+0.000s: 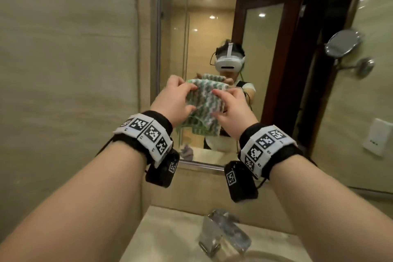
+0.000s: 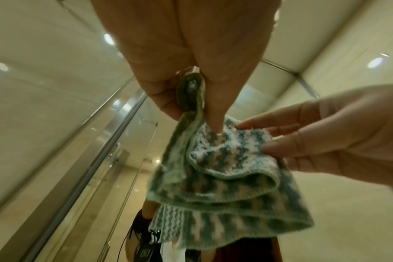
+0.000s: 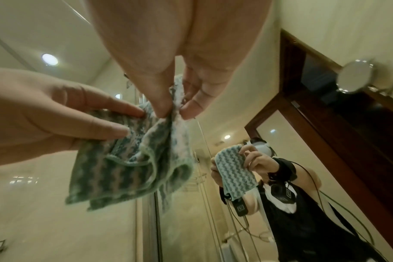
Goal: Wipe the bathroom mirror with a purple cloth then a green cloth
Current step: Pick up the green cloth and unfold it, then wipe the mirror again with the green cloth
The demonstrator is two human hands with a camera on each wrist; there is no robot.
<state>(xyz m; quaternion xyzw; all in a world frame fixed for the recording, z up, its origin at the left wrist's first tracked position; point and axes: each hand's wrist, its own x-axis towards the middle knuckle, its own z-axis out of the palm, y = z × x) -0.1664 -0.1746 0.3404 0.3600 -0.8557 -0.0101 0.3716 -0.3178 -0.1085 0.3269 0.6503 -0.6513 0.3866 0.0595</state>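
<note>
A green-and-white zigzag-striped cloth [image 1: 204,104] hangs bunched and partly folded in front of the bathroom mirror [image 1: 212,27], held off the glass. My left hand [image 1: 189,98] grips its left side between thumb and fingers. My right hand [image 1: 217,103] pinches its right upper edge. In the left wrist view the left hand [image 2: 191,99] pinches a rolled edge of the cloth [image 2: 224,186]. In the right wrist view the right hand [image 3: 173,109] pinches a fold of the cloth [image 3: 128,168]. A greyish-purple cloth [image 1: 187,152] shows as a reflection low in the mirror.
Below my arms are a chrome faucet [image 1: 223,234] and the stone counter [image 1: 165,232] with the basin rim. A round swing-arm mirror [image 1: 342,43] sticks out from the right wall above a wall plate [image 1: 376,140]. Tiled wall fills the left.
</note>
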